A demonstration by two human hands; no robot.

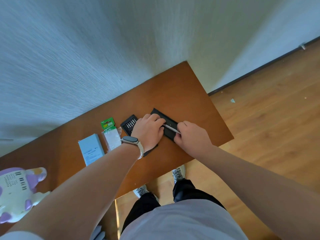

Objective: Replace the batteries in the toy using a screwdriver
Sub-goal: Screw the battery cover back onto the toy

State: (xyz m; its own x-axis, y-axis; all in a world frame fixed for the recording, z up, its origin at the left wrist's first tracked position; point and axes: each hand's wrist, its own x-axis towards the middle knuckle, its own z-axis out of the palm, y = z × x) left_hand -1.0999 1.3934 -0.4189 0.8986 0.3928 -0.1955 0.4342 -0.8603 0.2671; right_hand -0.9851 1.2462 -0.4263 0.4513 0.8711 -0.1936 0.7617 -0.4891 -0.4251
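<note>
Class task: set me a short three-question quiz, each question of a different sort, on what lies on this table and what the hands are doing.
1. True or false: the cream and purple plastic toy lies at the left end of the brown wooden table, untouched by either hand.
2. What runs between the left hand and the right hand? A a slim silver screwdriver; B a pencil; C a loose battery.
3. Fill in: the green-topped battery pack lies between the pale blue box and the black tray of screwdriver ____.
Key: 1 true; 2 A; 3 bits.
</note>
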